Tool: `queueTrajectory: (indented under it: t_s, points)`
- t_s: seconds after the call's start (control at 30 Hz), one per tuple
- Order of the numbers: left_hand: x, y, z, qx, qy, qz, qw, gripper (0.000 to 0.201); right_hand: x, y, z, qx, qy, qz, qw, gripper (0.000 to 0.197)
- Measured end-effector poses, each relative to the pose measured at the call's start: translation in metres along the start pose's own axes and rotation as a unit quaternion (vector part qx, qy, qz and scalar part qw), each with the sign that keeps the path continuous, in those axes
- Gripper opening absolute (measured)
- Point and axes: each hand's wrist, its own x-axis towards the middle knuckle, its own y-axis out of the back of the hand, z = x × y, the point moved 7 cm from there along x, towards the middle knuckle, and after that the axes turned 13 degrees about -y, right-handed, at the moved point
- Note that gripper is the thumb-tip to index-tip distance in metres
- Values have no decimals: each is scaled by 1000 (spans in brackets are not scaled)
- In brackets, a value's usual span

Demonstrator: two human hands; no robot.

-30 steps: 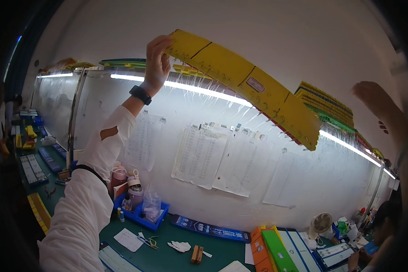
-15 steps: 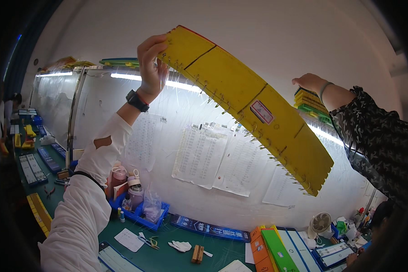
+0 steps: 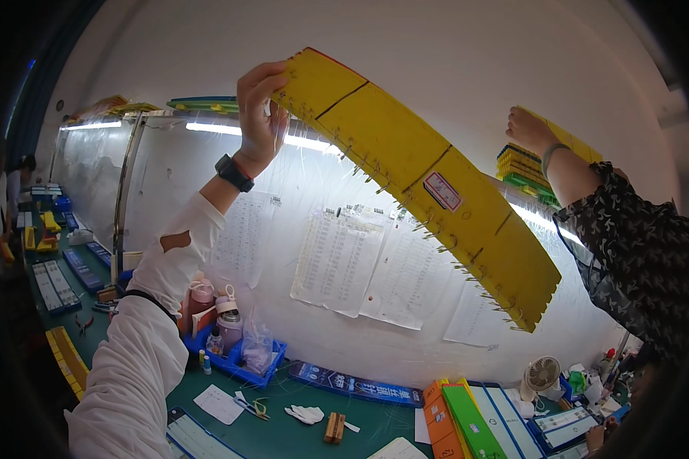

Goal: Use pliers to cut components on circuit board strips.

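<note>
My left hand (image 3: 263, 115), in a white sleeve with a dark watch at the wrist, is closed on the upper left end of a long yellow board (image 3: 406, 168). The board hangs tilted, its other end lower at the right. Along its lower edge sit several small hooks, with thin clear lines trailing. Dark cross lines and a red-edged label mark its face. My right hand does not show. The arm in a black patterned sleeve at the right is a co-worker's; that hand (image 3: 530, 130) is at another yellow board (image 3: 570, 139) above a stack of boards (image 3: 519, 162).
Lit, translucent partition (image 3: 344, 283) with paper sheets stands behind. Below, a green table (image 3: 275, 436) bears a blue basket (image 3: 241, 372) of bottles, scissors (image 3: 254, 408), a wooden block (image 3: 334, 428), an orange board (image 3: 441, 423), a green board (image 3: 471, 421) and a fan (image 3: 542, 375).
The yellow board in my left hand has shifted slightly down, my hand slightly right. The co-worker's hand has risen, and a yellow board now shows beside it above the stack.
</note>
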Motion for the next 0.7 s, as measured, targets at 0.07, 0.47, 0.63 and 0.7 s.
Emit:
queueTrajectory:
  t_s: [0.07,0.47,0.63,0.7]
  points:
    - [-1,-1,2,5,1,-8,1000,47,-4,6,6,-2,-18,-3,1000,10]
    - [-26,-22,-45,62,120,-47,990,38,2,-18,-3,50,11,38,998,10]
    - [-60,-41,-80,117,190,-68,972,28,22,-29,-23,141,3,39,989,10]
    - [-61,-50,-86,116,207,-84,968,28,20,-35,-16,237,-57,-24,970,9]
